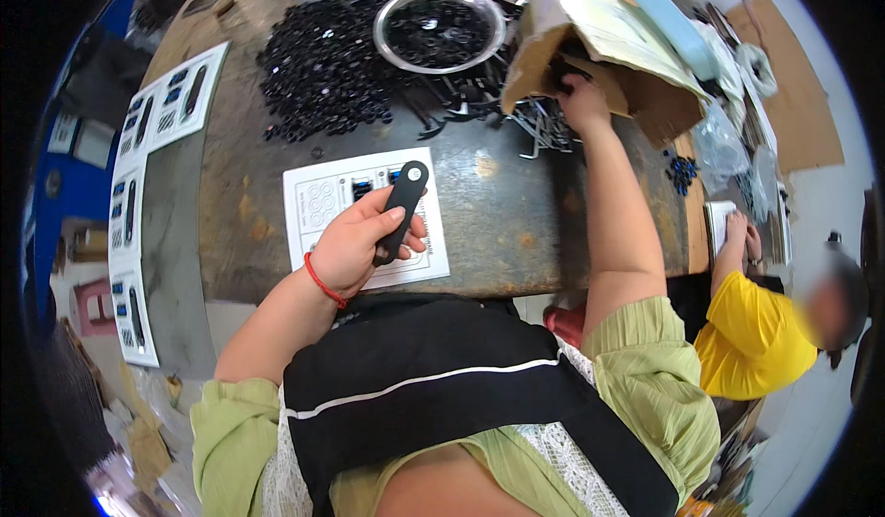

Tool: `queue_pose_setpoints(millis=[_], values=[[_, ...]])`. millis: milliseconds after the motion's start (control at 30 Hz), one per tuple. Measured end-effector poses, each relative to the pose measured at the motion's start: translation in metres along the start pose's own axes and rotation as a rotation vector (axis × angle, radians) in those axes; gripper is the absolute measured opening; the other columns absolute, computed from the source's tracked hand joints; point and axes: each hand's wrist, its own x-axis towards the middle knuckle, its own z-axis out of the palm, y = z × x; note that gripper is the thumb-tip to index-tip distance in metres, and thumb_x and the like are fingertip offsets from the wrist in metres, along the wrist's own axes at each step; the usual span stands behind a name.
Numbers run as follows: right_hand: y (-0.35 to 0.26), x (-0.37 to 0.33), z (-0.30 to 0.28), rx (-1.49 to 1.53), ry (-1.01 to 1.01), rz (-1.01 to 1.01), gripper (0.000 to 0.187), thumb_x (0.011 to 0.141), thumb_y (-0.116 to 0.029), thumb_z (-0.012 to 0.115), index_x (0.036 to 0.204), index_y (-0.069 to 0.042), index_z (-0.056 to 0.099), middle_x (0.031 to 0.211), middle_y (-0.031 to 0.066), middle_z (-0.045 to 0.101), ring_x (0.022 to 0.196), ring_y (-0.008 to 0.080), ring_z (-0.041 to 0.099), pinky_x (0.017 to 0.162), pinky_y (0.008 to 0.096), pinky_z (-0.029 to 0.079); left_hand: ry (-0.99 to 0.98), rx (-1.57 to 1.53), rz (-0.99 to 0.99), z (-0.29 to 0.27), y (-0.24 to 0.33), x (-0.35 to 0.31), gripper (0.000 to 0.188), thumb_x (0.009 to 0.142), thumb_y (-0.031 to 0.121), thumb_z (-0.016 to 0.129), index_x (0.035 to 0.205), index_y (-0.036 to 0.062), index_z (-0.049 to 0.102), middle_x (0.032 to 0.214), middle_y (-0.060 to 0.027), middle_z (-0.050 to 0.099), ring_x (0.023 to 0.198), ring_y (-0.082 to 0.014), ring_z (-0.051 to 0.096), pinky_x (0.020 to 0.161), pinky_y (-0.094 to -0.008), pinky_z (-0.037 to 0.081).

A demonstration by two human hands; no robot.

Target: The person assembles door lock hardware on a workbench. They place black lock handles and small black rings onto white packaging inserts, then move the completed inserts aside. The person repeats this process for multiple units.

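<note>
Black bar [403, 205] clamped by left fingers [385, 221]; one-o'clock carton [631, 24] opens nearward, likely easing reach; right fingers [573, 85] part-hidden, hold unclear

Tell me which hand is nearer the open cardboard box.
Right. The right hand is at the mouth of the cardboard box; the left hand is well away to the box's left, gripping a flat black handle over a white printed card.

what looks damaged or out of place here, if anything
The cardboard box around the right hand looks battered, its edges ragged and a flap bent. Small blue pieces lie loose, apart from the black pile.
</note>
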Motion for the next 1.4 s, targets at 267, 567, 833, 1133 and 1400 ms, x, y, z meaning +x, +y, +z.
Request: queue_pose_setpoints(millis=[267, 567, 833, 1133, 1400], values=[[-0.007, -0.027, -0.012, -0.031, -0.01, -0.112, 0.025, 0.082, -0.022, 0.067, 0.101, -0.006, 0.069, 0.105, 0.0224, 0.067, 0.099, 0.0397, 0.063, 0.085, 0.0482, 0.052, 0.025, -0.145, 0.095, -0.011, -0.007, -0.029, 0.048, 0.094, 0.007, 0.051, 0.14, 0.0023, 0.037, 0.118, -0.0157, 0.058, 0.105, -0.0248, 0.063, 0.084, -0.032, 0.051], [-0.085, -0.145, -0.1, 1.322, 0.299, 0.355, 0.006, 0.096, -0.005, 0.054, 0.096, 0.0, 0.057, 0.078, 0.0082, 0.061, 0.063, 0.0173, 0.065, 0.055, 0.0269, 0.05, 0.132, -0.238, 0.047, -0.014, -0.012, -0.022, 0.026, 0.102, 0.019, 0.047, 0.122, 0.0038, 0.049, 0.104, -0.009, 0.061, 0.092, -0.0187, 0.062, 0.072, -0.0269, 0.049], [-0.197, -0.215, -0.091, 1.838, -0.137, 0.207, 0.004, 0.097, 0.002, 0.047, 0.099, -0.001, 0.047, 0.096, 0.0165, 0.064, 0.076, 0.0231, 0.072, 0.064, 0.0279, 0.059, 0.135, -0.272, 0.164, -0.02, -0.028, -0.022, 0.034, 0.104, 0.036, 0.04, 0.081, 0.0114, 0.045, 0.068, 0.0009, 0.041, 0.06, -0.0127, 0.042, 0.055, -0.0254, 0.033], [-0.234, -0.239, -0.082, 0.965, -0.034, -0.793, 0.022, 0.072, 0.006, 0.072, 0.087, -0.003, 0.058, 0.116, 0.0153, 0.066, 0.094, 0.033, 0.068, 0.077, 0.0349, 0.056, -0.091, -0.551, 0.285, -0.023, -0.048, -0.041, 0.042, 0.108, 0.037, 0.03, 0.127, 0.0056, 0.049, 0.127, -0.0169, 0.057, 0.122, -0.0271, 0.054, 0.106, -0.0426, 0.043], [-0.263, -0.261, -0.084, 1.087, -0.412, -0.258, 0.05, 0.074, -0.008, 0.079, 0.119, -0.002, 0.06, 0.106, 0.0122, 0.065, 0.085, 0.0231, 0.066, 0.073, 0.0317, 0.053, 0.163, -0.341, 0.414, -0.018, -0.058, -0.052, 0.036, 0.108, 0.028, 0.032, 0.131, 0.0033, 0.042, 0.134, -0.0171, 0.053, 0.124, -0.0274, 0.052, 0.105, -0.0407, 0.043]])
